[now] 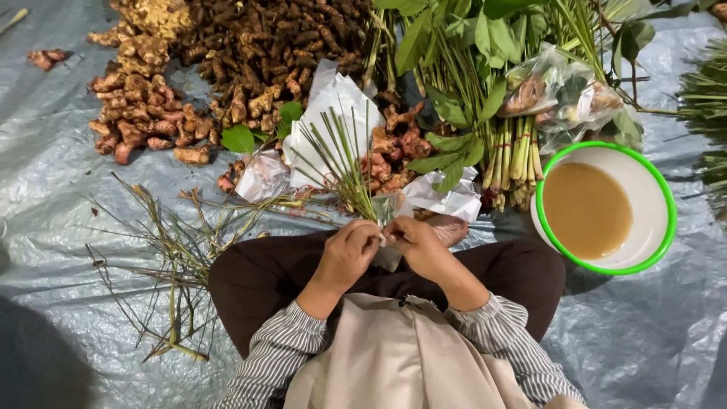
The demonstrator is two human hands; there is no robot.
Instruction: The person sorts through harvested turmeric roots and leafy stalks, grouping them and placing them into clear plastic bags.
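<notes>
My left hand (348,254) and my right hand (420,244) meet above my lap, both closed around the base of a small bundle of thin green stalks (344,163) that fans upward away from me. A bit of clear plastic wrap (388,257) shows between my fingers at the bundle's base. My striped sleeves and a beige apron fill the bottom of the view, and my crossed legs in dark trousers lie under my hands.
Piles of brown rhizome roots (250,53) lie ahead on a grey plastic sheet (60,189). Leafy green bunches (485,91), bagged produce (560,95), white paper (333,98), loose trimmed stems (174,257) at left, and a green-rimmed white bowl (666,220) of brown liquid at right.
</notes>
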